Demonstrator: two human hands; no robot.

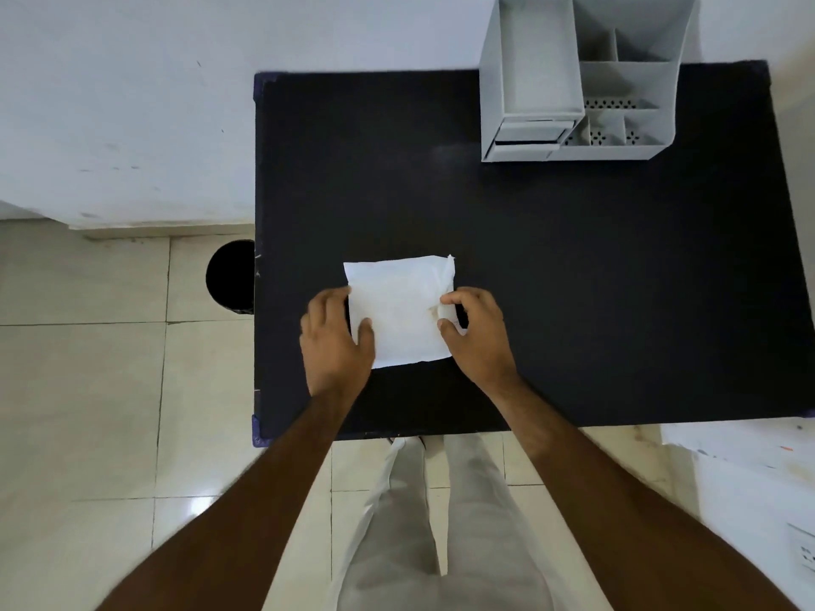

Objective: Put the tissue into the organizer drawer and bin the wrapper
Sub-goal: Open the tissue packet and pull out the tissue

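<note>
table: black top, rectangular, purple corner caps at the left edge
wall: pale, scuffed, behind the table
floor: cream tiles, glossy, thin grout lines
trousers: light grey, below the table's near edge
socket plate: white, far right edge, partly cut off

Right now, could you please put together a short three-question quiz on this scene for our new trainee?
1. True or false: the tissue packet lies on the black table with both hands touching it.
2. Where does the black bin stand? A) on the table B) on the floor by the table's left edge C) inside the organizer
3. Fill in: the grey organizer sits at the table's far ______ corner.

Key: 1 true, the left hand and right hand grip opposite sides; 2 B; 3 right.
</note>
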